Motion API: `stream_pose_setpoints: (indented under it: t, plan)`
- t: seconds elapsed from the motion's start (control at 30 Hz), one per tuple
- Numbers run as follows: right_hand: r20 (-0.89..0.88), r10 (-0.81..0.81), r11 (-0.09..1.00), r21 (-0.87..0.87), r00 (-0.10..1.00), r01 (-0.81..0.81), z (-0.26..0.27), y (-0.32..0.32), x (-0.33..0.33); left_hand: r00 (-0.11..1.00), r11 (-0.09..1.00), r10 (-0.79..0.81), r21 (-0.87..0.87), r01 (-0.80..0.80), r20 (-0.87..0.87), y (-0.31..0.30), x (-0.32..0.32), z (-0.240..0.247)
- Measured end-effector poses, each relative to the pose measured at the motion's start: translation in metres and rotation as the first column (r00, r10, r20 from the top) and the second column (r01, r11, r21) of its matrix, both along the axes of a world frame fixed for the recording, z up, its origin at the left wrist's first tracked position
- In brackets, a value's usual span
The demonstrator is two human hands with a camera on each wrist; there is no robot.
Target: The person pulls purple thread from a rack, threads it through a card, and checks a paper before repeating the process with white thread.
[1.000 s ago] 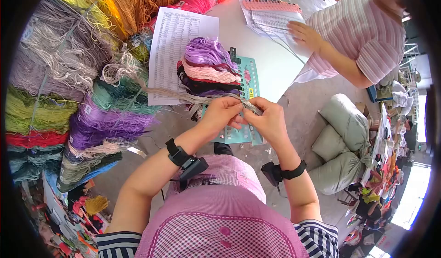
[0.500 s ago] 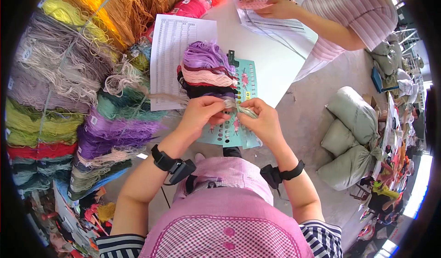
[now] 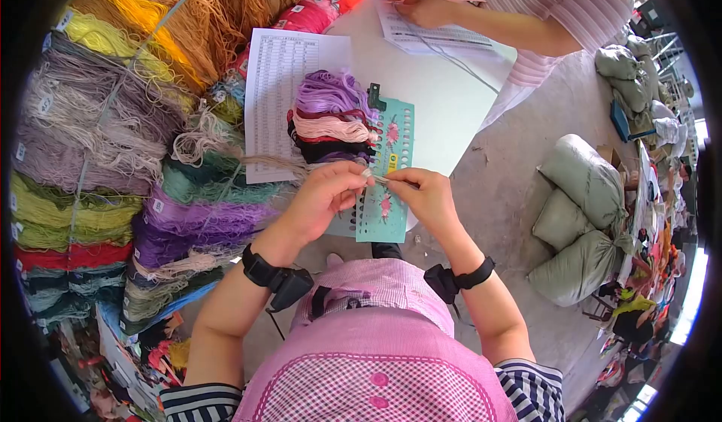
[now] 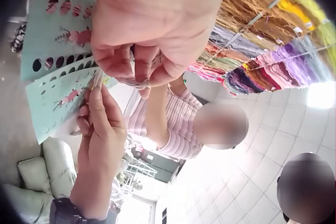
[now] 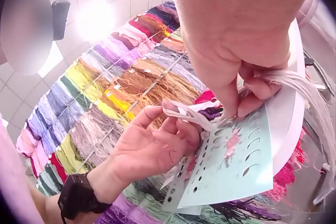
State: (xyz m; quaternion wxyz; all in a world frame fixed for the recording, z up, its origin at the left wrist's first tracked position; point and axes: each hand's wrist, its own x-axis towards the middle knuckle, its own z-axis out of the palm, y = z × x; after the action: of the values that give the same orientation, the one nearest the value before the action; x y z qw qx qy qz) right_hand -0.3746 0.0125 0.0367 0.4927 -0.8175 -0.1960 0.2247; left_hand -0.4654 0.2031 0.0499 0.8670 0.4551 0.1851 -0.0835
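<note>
A mint-green card (image 3: 381,230) with punched holes and pink flowers stands folded between the hands. My left hand (image 3: 323,196) pinches a folded end of pale grey thread (image 5: 186,115) between thumb and fingers, at the card's holed edge. My right hand (image 3: 427,200) pinches the same thread close by; its loose tail (image 5: 315,95) hangs beyond that hand in the right wrist view. Skeins of purple (image 3: 335,91), pink (image 3: 327,128) and dark thread hang from the card's left edge, under a black clip (image 3: 375,97). Fingers hide part of the pinched thread.
A printed sheet (image 3: 274,68) lies on the white table (image 3: 444,121) under the skeins. Bundled coloured yarns (image 3: 90,121) are stacked at left. Across the table another person (image 3: 526,8) handles papers (image 3: 414,34). Stuffed sacks (image 3: 579,219) stand on the floor at right.
Both hands have shifted slightly left with the thread, and the stretch between them looks thinner. The card now shows a narrower face. The other person's hands have come together over their papers.
</note>
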Motion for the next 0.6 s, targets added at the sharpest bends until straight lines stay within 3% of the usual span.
stream_pose_setpoints:
  t: [0.1,0.23,0.3,0.33,0.4,0.43,0.5,0.6]
  plan:
    - [-0.034,-0.034,0.999,0.029,0.999,0.035,0.005,-0.001,-0.001,0.997,0.991,-0.072,-0.116,0.071,-0.005,0.010,-0.002,0.004]
    - [-0.019,-0.015,0.999,0.051,1.000,0.016,0.003,-0.001,0.003,0.996,0.985,-0.093,-0.148,0.090,-0.010,0.006,0.000,0.008]
    - [0.036,0.010,0.979,-0.204,0.999,-0.003,0.022,0.004,0.004,0.931,0.934,-0.350,0.043,0.355,-0.101,0.000,0.004,0.014]
    - [0.035,0.011,0.978,-0.207,0.999,-0.004,0.019,0.006,0.003,0.931,0.934,-0.349,0.040,0.355,-0.101,-0.006,0.005,0.011]
    - [0.151,-0.026,0.999,-0.031,0.988,0.031,0.010,0.010,0.000,0.925,0.886,-0.368,0.268,0.380,-0.094,-0.019,0.007,0.001]
    - [0.150,-0.018,0.999,-0.033,0.988,0.024,0.010,0.009,0.001,0.927,0.889,-0.362,0.266,0.374,-0.094,-0.021,0.009,-0.003]
    - [-0.062,0.145,0.986,0.090,0.988,-0.139,0.010,0.006,0.005,0.928,0.894,-0.342,0.251,0.370,-0.150,-0.021,0.012,-0.007]
    - [-0.136,0.269,0.963,0.047,0.954,-0.265,0.013,0.001,0.017,0.957,0.900,-0.282,0.325,0.290,-0.071,-0.005,-0.001,0.004]
